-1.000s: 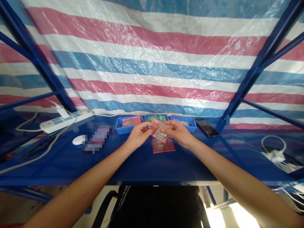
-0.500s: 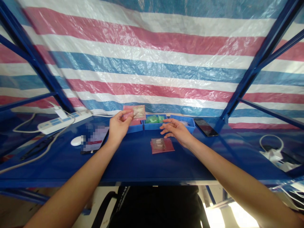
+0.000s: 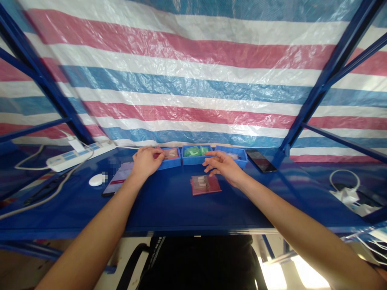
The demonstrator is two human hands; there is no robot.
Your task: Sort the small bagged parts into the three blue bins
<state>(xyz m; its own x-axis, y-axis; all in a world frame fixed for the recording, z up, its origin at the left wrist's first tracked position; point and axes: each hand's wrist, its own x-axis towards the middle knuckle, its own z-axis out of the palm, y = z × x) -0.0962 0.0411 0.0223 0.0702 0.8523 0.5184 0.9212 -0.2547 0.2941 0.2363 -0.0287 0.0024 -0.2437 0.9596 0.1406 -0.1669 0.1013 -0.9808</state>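
My left hand [image 3: 146, 161] rests at the left blue tray [image 3: 176, 162], its fingers curled on a pink packet [image 3: 170, 153] lying in that tray. My right hand [image 3: 221, 166] hovers empty with fingers loosely spread, just above and behind a pink packet stack [image 3: 205, 185] on the blue table [image 3: 181, 205]. The middle blue tray [image 3: 196, 159] holds green packets [image 3: 193, 151]. The right blue tray [image 3: 243, 158] is partly hidden by my right hand.
A black phone [image 3: 261, 160] lies right of the trays. A white mouse [image 3: 96, 180], a second phone [image 3: 116, 183] and a white power strip [image 3: 75, 156] with cables sit at left. A white charger and cable [image 3: 347, 193] lie far right. A striped tarp hangs behind.
My left hand carried a pink packet from the middle up and left, then lowered it into the left tray. My right hand let go and stays near the stack.
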